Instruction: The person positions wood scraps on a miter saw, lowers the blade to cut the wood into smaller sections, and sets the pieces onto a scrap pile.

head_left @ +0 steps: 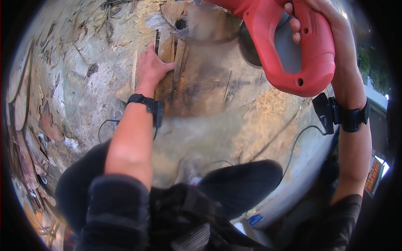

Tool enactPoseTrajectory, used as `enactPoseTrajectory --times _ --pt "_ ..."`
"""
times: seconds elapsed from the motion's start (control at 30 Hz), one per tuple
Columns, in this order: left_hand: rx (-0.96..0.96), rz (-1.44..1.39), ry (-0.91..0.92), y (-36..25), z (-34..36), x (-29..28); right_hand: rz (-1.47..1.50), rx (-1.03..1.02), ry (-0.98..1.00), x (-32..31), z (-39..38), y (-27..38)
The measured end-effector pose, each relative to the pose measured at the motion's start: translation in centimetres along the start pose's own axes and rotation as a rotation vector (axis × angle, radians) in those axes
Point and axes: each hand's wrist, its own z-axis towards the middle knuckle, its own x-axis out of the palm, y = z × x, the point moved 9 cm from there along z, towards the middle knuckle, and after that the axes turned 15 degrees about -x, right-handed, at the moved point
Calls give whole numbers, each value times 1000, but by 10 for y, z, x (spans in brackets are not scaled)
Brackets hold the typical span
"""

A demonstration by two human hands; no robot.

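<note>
In the head view, the left hand (153, 67) lies flat with fingers (165, 66) spread wide, gripping nothing, pressing down a weathered brown wooden plank (201, 83) that rests on the sawdust-strewn ground (75, 62) just beyond the fingertips. The right hand (322, 25) has its fingers (293, 25) wrapped tight around the loop handle of a red plastic power saw (293, 50), held above the plank's far right side, with its black cord (297, 142) trailing below. A splintered, dusty kerf near the plank's far end suggests cutting is under way, though most of the board looks uncut.
</note>
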Motion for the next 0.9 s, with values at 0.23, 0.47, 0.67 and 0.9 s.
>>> enactPoseTrajectory --times 0.23,0.47,0.67,0.9 --pt "-8 -3 -23 1 -3 -6 26 -109 66 2 -5 -18" --pt "-2 -34 -27 0 -6 -5 44 -156 135 4 -12 -38" --pt "-8 -43 -24 2 -5 -8 18 -236 110 15 -23 -42" --pt "-17 -35 0 -1 -4 -6 5 -239 122 20 -31 -60"
